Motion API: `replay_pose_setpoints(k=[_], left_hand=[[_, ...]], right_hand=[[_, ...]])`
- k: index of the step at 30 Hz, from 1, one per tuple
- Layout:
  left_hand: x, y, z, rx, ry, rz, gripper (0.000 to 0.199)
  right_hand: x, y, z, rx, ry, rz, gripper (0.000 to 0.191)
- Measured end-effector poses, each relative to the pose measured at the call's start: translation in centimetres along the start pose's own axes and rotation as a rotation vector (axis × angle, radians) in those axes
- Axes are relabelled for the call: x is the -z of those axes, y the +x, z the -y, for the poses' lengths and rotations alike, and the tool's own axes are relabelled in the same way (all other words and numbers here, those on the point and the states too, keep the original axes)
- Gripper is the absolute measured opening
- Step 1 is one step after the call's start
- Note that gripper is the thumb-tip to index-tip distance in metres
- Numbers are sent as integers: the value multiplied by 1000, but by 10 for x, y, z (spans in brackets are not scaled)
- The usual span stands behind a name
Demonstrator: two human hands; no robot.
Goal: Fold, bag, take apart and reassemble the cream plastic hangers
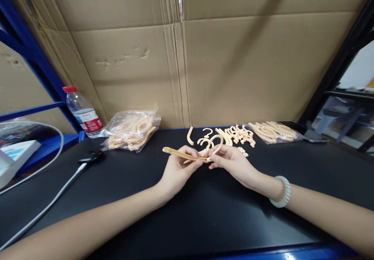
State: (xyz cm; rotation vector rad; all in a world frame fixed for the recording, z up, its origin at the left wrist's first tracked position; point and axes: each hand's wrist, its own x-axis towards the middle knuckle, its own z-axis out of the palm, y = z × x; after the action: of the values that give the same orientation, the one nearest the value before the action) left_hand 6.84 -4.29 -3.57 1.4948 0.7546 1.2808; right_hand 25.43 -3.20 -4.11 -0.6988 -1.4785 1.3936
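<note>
Near the middle of the black table, my left hand (179, 168) pinches a long, flat cream-coloured piece (178, 153) that points to the left. My right hand (232, 160) is closed on a curved cream piece (217, 145), whose end meets the long piece between my fingertips. Whether the two are joined cannot be made out. Just behind my hands lie loose cream pieces: a curved strip (190, 136), a hook (207, 132) and a pile of small wavy parts (242, 134).
Clear bags of cream pieces lie at the back left (131, 129) and back right (273, 131). A red-capped bottle (84, 114) stands at the left, near a white cable (55, 198) with a black connector (90, 157). Cardboard (248, 65) rises behind the black table (204, 221).
</note>
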Motion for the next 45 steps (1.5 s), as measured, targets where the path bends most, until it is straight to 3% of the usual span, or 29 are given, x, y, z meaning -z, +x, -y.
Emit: replay_pose_setpoints(k=[10,45], left_hand=[[0,-3,-2,-8,121,-2,20],[-1,-2,-2,25,76,27,27]], right_hand=[[0,-2,2,-97,58,29,28],[-4,-2,4,58,-120,-8,26]])
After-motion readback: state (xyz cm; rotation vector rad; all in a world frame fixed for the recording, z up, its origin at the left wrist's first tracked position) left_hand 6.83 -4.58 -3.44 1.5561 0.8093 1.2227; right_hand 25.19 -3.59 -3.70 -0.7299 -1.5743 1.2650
